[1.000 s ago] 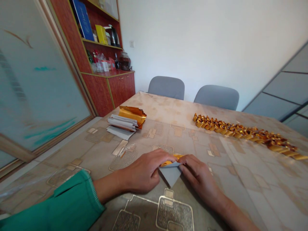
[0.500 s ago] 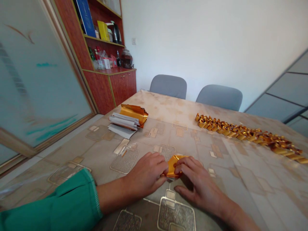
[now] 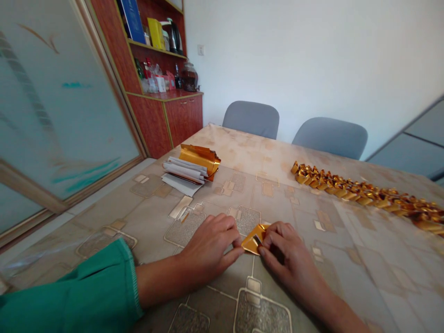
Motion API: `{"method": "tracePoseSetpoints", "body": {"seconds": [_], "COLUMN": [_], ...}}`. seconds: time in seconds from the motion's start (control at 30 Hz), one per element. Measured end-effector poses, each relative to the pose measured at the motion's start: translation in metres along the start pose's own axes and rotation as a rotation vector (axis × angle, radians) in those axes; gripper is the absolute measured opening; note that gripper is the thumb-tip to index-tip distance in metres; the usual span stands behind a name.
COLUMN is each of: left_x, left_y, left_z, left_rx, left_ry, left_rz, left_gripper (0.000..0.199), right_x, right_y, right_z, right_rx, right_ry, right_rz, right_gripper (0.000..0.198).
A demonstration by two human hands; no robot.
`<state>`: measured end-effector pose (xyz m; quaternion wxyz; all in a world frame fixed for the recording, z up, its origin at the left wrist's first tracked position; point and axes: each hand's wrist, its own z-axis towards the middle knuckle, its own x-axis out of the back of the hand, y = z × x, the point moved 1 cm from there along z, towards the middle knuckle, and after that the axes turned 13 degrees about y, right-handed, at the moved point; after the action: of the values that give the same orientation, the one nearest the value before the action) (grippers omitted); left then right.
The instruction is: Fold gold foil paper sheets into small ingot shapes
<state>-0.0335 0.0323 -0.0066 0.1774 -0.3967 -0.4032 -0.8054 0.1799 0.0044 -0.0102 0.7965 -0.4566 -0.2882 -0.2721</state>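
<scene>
A small folded piece of gold foil paper point(image 3: 252, 239) lies low over the patterned tablecloth, between my two hands. My left hand point(image 3: 213, 245) pinches its left corner between thumb and fingers. On the other side, my right hand point(image 3: 286, 252) grips the right part, its fingertips covering that edge. Farther back on the left sits a loose stack of gold foil sheets point(image 3: 199, 157), several with their whitish backs point(image 3: 183, 171) showing. Long rows of folded gold foil pieces point(image 3: 354, 188) stretch along the right of the table.
The table point(image 3: 222, 138) has a patterned cover. Two grey chairs point(image 3: 251, 119) stand at its far side by the white wall. A wooden cabinet point(image 3: 183, 118) with bottles and a kettle is at the back left, beside a frosted glass door point(image 3: 69, 106).
The foil piece now shows a more pointed left corner, with my left fingers drawn to that corner. My right thumb has closed up against the foil. The view has shifted slightly.
</scene>
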Motion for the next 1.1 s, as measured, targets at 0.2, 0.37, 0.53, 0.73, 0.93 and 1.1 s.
{"method": "tracePoseSetpoints", "body": {"seconds": [0.2,0.37,0.53,0.73,0.93,1.1], "left_x": [-0.002,-0.005,-0.006,-0.005,-0.007,-0.011], "left_y": [0.002,0.002,0.002,0.001,0.001,0.001], "left_z": [0.002,0.005,0.006,0.007,0.011,0.008], "left_rx": [0.038,0.050,0.074,0.072,-0.270,-0.491], "left_ry": [0.015,0.036,0.036,0.029,0.036,0.016], "left_rz": [0.073,0.086,0.083,0.053,0.010,0.126], "left_gripper": [0.011,0.010,0.009,0.005,0.018,0.019], "right_x": [-0.007,-0.009,-0.010,-0.012,-0.011,-0.006], "right_y": [0.003,0.002,0.002,0.006,0.008,0.010], "right_z": [0.001,0.001,0.001,0.000,0.000,0.001], "right_rx": [0.009,0.016,0.028,0.031,0.033,0.053], "right_ry": [0.027,0.019,0.031,0.054,0.070,0.022], "right_rz": [-0.084,-0.151,-0.180,-0.144,-0.134,-0.089], "right_gripper": [0.016,0.018,0.018,0.017,0.017,0.019]}}
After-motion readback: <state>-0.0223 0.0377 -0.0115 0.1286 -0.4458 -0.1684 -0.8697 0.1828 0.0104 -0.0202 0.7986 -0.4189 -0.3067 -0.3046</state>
